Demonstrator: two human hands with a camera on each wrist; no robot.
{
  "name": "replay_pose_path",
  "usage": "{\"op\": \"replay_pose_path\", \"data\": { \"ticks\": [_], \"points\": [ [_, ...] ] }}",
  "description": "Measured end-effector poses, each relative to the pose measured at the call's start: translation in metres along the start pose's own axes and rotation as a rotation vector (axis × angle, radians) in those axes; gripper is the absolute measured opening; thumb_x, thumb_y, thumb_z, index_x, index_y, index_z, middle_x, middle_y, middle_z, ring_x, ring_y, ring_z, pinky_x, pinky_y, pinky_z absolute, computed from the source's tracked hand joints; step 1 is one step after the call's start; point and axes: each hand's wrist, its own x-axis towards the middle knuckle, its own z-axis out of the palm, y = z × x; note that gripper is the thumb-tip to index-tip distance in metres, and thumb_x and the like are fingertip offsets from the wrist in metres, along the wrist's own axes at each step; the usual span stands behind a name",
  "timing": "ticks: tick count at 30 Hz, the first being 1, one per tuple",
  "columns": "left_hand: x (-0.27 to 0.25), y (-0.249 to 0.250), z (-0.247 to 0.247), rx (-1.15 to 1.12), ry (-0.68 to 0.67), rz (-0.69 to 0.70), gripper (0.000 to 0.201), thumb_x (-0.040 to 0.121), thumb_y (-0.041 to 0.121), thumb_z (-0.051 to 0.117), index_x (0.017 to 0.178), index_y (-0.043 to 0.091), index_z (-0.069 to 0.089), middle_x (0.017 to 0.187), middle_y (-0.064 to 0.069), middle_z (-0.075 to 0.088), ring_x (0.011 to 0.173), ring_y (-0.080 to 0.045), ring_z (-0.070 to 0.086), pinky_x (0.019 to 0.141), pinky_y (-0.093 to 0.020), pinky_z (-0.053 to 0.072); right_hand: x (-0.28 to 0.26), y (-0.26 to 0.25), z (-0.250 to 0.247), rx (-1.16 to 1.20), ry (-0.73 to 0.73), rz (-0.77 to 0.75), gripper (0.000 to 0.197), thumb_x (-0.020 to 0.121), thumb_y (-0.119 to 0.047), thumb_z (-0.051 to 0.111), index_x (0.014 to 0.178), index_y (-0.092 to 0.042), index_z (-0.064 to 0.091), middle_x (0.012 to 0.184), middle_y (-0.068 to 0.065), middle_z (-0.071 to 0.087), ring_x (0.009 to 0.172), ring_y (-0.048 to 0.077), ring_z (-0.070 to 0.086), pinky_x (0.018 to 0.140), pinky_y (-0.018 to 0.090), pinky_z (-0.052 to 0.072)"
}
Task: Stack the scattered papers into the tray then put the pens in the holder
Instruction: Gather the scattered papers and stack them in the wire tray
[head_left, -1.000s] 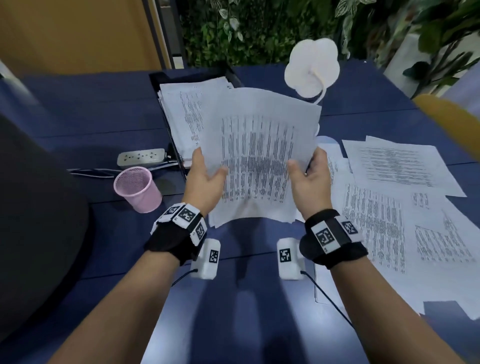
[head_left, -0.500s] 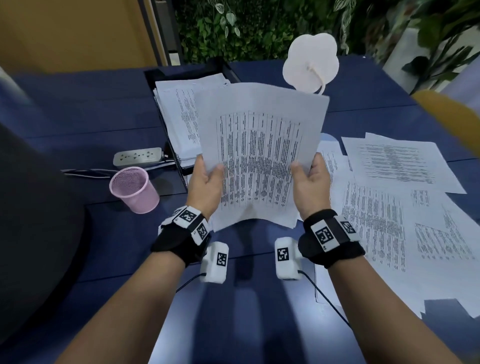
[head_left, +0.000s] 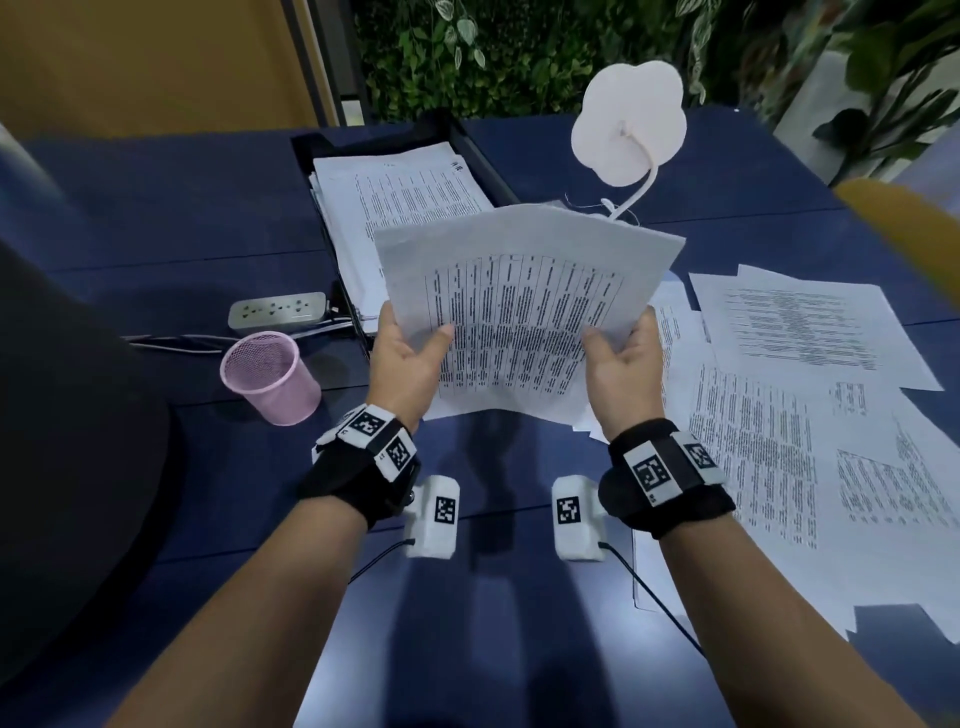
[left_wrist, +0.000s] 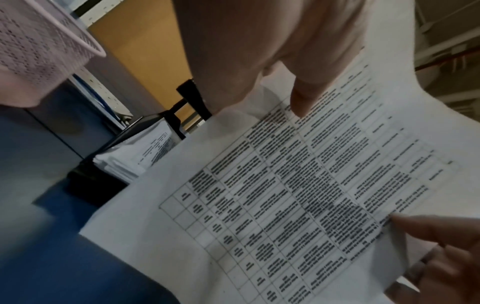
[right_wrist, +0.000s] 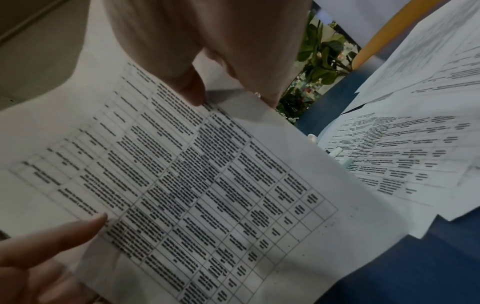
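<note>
I hold a small sheaf of printed papers (head_left: 519, 312) above the blue table, tilted with its far edge raised. My left hand (head_left: 410, 353) pinches its left edge, thumb on top. My right hand (head_left: 618, 358) pinches the right edge the same way. Both wrist views show the sheaf (left_wrist: 285, 195) (right_wrist: 207, 195) from underneath. The black tray (head_left: 467, 150) stands just beyond it, holding a stack of papers (head_left: 400, 197). More printed sheets (head_left: 779, 415) lie scattered at the right. The pink mesh holder (head_left: 267, 374) stands left of my left hand. No pens show in the head view.
A grey power strip (head_left: 278, 312) with cables lies behind the holder. A white flower-shaped lamp (head_left: 626, 130) rises right of the tray. A dark rounded object (head_left: 62, 467) fills the left edge. Small white cylinders (right_wrist: 336, 153) lie beside the scattered sheets; what they are is unclear.
The sheaf has tipped from nearly upright to a flatter tilt, its top edge leaning away toward the tray. Both hands have kept their hold on its sides.
</note>
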Motion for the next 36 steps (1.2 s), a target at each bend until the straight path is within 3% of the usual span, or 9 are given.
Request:
{"op": "replay_pose_path", "data": {
  "ticks": [11,17,19,20,21,22,27,32,36],
  "points": [
    [0.005,-0.001,-0.008,-0.089,0.117,-0.015,0.027,0.091,-0.004,0.053,0.117,0.007,0.052,0.109,0.000,0.064,0.096,0.000,0.064,0.091,-0.020,0.047,-0.001,0.026,-0.020,-0.303,-0.184,0.297,0.022,0.085,-0.021,0.068,0.106,-0.015,0.064,0.098,-0.002,0.070,0.091,0.014,0.065,0.086,0.029,0.051],
    [0.005,0.003,-0.025,-0.235,0.270,-0.123,0.030,0.094,0.006,0.052,0.118,-0.009,0.042,0.136,-0.040,0.033,0.128,-0.040,0.041,0.110,-0.056,0.020,-0.015,0.050,-0.030,0.124,-0.127,0.620,0.027,0.088,-0.010,0.063,0.114,-0.005,0.061,0.095,0.006,0.070,0.073,0.018,0.066,0.065,0.025,0.055],
    [0.003,0.004,-0.026,-0.321,0.274,-0.175,0.009,0.096,0.009,0.049,0.101,0.002,0.047,0.121,-0.027,0.059,0.127,-0.039,0.042,0.107,-0.059,0.006,-0.016,0.048,-0.024,0.435,-0.107,0.643,0.019,0.092,-0.008,0.055,0.110,-0.010,0.061,0.097,0.006,0.071,0.078,0.019,0.068,0.071,0.030,0.057],
    [0.004,0.003,-0.027,-0.368,0.239,-0.209,0.003,0.097,0.010,0.048,0.097,0.008,0.048,0.097,-0.007,0.069,0.077,-0.007,0.051,0.108,-0.058,0.006,-0.017,0.045,-0.021,0.528,-0.105,0.644,0.016,0.093,-0.008,0.053,0.106,-0.013,0.061,0.097,0.005,0.072,0.081,0.019,0.069,0.072,0.030,0.058],
    [0.002,0.003,-0.025,-0.410,0.195,-0.232,0.004,0.097,0.010,0.047,0.100,0.010,0.050,0.082,0.006,0.064,0.132,-0.046,0.013,0.111,-0.055,0.012,-0.018,0.043,-0.017,0.561,-0.110,0.640,0.016,0.094,-0.008,0.052,0.105,-0.015,0.061,0.099,0.004,0.072,0.085,0.019,0.069,0.074,0.032,0.058],
    [0.001,0.001,-0.025,-0.433,0.141,-0.240,0.011,0.097,0.010,0.047,0.108,0.011,0.050,0.084,0.009,0.063,0.114,-0.014,0.056,0.113,-0.052,0.023,-0.018,0.042,-0.013,0.569,-0.113,0.627,0.017,0.094,-0.008,0.052,0.106,-0.015,0.061,0.104,0.005,0.071,0.090,0.020,0.068,0.077,0.034,0.058],
    [0.005,-0.018,-0.040,-0.408,0.197,-0.199,0.027,0.092,0.006,0.056,0.118,0.012,0.055,0.111,-0.006,0.066,0.098,-0.021,0.066,0.079,-0.037,0.057,-0.009,0.033,-0.014,0.399,-0.008,0.473,0.023,0.091,0.001,0.054,0.107,-0.014,0.061,0.109,0.008,0.066,0.095,0.019,0.065,0.090,0.038,0.051],
    [0.013,-0.028,-0.059,0.121,0.475,0.028,0.057,0.079,0.006,0.068,0.127,0.013,0.038,0.112,-0.005,0.054,0.099,-0.017,0.055,0.087,-0.022,0.045,0.001,0.030,-0.040,0.027,0.026,0.311,0.015,0.087,-0.001,0.062,0.100,-0.010,0.063,0.084,-0.002,0.066,0.060,-0.003,0.063,0.060,0.016,0.051],
    [0.007,-0.019,-0.051,0.803,0.409,0.247,0.079,0.071,0.033,0.072,0.139,0.019,0.036,0.143,-0.003,0.040,0.133,-0.023,0.033,0.113,-0.042,0.020,0.002,0.032,-0.045,-0.074,-0.065,0.317,0.013,0.087,-0.001,0.062,0.098,-0.008,0.065,0.083,-0.001,0.067,0.060,-0.002,0.065,0.058,0.015,0.051]
  ]
}}
